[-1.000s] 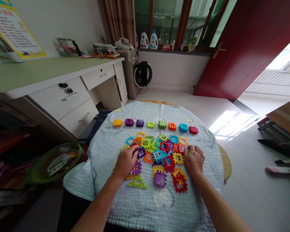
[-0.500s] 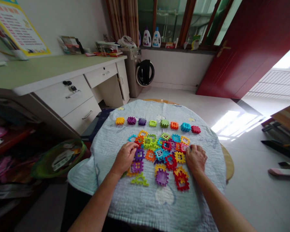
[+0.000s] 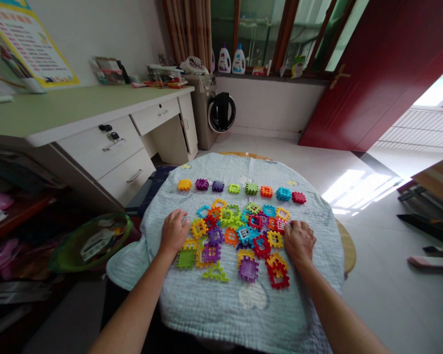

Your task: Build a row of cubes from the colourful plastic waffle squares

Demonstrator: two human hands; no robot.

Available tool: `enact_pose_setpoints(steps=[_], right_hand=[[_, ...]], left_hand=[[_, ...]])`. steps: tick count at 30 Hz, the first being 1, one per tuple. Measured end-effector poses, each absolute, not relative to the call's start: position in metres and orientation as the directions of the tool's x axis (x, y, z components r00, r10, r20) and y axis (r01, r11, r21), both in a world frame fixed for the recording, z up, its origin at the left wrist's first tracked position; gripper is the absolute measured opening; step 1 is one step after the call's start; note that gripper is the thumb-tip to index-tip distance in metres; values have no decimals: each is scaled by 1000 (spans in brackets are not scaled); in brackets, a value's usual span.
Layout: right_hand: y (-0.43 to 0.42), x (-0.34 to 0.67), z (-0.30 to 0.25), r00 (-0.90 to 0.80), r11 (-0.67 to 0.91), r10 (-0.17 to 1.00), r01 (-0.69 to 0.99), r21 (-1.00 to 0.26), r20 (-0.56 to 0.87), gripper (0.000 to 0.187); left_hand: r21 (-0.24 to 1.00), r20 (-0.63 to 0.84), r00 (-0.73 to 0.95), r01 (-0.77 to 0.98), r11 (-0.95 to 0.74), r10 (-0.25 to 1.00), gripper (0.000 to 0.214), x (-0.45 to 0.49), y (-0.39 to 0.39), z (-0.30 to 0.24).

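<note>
A heap of flat, toothed plastic tiles (image 3: 239,231) in many colours lies in the middle of a pale quilted cloth (image 3: 243,314) over a round table. Beyond it, a row of small assembled cubes (image 3: 239,188) runs across the cloth. My left hand (image 3: 174,230) rests at the heap's left edge, fingers curled loosely on the cloth beside a yellow tile (image 3: 198,227); a green tile (image 3: 186,258) lies just below it. My right hand (image 3: 299,239) rests at the heap's right edge, fingers bent onto a red tile (image 3: 279,225). Neither hand lifts a tile.
A desk with drawers (image 3: 107,142) stands to the left, a green basket (image 3: 92,241) on the floor beside the table. A washing machine (image 3: 216,110) sits under the window, and a red door (image 3: 384,69) stands open at the right. The table's wooden rim (image 3: 349,246) shows at the right.
My left hand has slid left off the heap to its edge, which uncovers yellow and green tiles. My right hand has stayed in place. The view has shifted slightly.
</note>
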State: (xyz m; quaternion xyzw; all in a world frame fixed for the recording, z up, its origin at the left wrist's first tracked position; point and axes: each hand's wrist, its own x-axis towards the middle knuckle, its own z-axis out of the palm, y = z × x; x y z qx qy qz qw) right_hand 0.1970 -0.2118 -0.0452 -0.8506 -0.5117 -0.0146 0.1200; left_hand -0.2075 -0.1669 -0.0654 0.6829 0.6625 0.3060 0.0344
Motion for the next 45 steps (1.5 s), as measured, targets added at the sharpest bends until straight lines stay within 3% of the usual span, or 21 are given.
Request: enact_pose_setpoints(steps=[9,27,31,34,36,38,41,45], right_hand=[[-212,204,-50,496,-438,855,847,-301,151,36],[-212,213,-64,475,-382,857,846,-371,201,33],[-207,219,-55,543,-403,824,764,-503,163,34],[-205,202,-32,585,-342,773,710,-616,245,35],[-208,174,-13,434,-134,842,742,-657,319,27],[-215,134,1,151,75,956,702,-708,250,21],[-226,72,9,-280,336,941,677,-655,193,23],[-228,23,1,-419,407,902,743,-532,105,52]], left_hand=[[450,377,-48,882,-138,925,30,-204,-167,-61],[443,366,-62,889,-115,929,26,-200,-170,-56],[442,371,-66,890,-114,926,23,-199,-170,-57],[445,368,-63,888,-116,928,22,-199,-170,-56],[448,366,-60,886,-119,929,22,-199,-171,-56],[452,363,-58,884,-121,930,22,-199,-171,-55],[453,357,-58,883,-119,932,22,-199,-172,-54],[457,363,-58,881,-124,930,20,-199,-173,-53]])
